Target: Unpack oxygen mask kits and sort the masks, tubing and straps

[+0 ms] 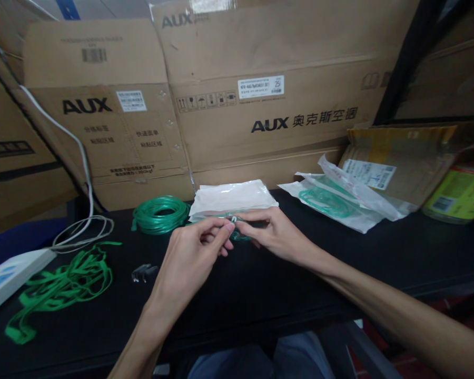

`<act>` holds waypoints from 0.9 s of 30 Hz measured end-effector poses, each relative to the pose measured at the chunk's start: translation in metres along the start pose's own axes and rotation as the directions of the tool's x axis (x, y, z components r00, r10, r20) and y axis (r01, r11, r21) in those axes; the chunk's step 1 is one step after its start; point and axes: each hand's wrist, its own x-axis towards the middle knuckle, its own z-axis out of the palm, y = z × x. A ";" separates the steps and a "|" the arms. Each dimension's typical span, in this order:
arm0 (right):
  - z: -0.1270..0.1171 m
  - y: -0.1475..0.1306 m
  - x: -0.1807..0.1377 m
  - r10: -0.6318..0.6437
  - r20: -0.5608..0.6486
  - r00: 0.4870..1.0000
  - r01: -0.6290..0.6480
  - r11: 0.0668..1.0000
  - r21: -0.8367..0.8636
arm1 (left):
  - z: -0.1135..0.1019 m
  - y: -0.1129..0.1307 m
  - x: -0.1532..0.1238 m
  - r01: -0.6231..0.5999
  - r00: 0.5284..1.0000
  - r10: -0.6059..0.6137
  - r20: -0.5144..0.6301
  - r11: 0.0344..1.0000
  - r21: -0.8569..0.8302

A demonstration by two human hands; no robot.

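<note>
tubing (160, 214): glossy green plastic | boxes (260, 95): matt cardboard | table (260, 295): matt black

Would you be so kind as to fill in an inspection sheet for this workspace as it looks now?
Surface: black table, matt top.
Job's things: green tubing piece held just in front of a white plastic packet; green tubing coil to the packet's left.
Clutter: green straps, small dark plug, white box, plastic bags holding green tubing, yellow envelope, yellow-green container.
Grippers: left hand and right hand both pinch the green tubing piece, fingertips meeting.
Cables: white cable looped at the left, running up past the boxes.
Surroundings: AUX cardboard boxes stacked behind the table.
</note>
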 end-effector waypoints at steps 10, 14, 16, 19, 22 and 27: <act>0.002 0.000 -0.004 0.027 -0.025 0.999 -0.029 0.999 -0.045 | 0.004 0.004 -0.001 0.023 0.999 -0.024 -0.033 1.000 -0.017; 0.002 -0.002 -0.004 -0.048 -0.033 0.998 0.043 0.990 -0.131 | 0.004 0.002 -0.001 0.036 0.999 -0.038 -0.033 0.998 -0.053; 0.003 -0.002 -0.004 -0.058 -0.036 0.998 0.052 0.985 -0.164 | 0.004 0.001 -0.001 0.044 0.999 -0.046 -0.030 0.997 -0.070; 0.005 -0.003 -0.005 -0.032 -0.043 0.999 0.024 0.983 -0.182 | 0.005 -0.001 0.000 0.050 0.999 -0.052 -0.016 0.994 -0.096; 0.007 -0.003 -0.006 -0.034 -0.063 0.997 0.021 0.978 -0.206 | 0.005 -0.002 0.000 0.061 0.998 -0.063 -0.016 0.991 -0.120; 0.005 0.001 -0.004 0.037 -0.005 0.999 -0.037 0.998 -0.051 | 0.001 0.000 0.002 0.076 0.997 -0.079 -0.017 0.985 -0.155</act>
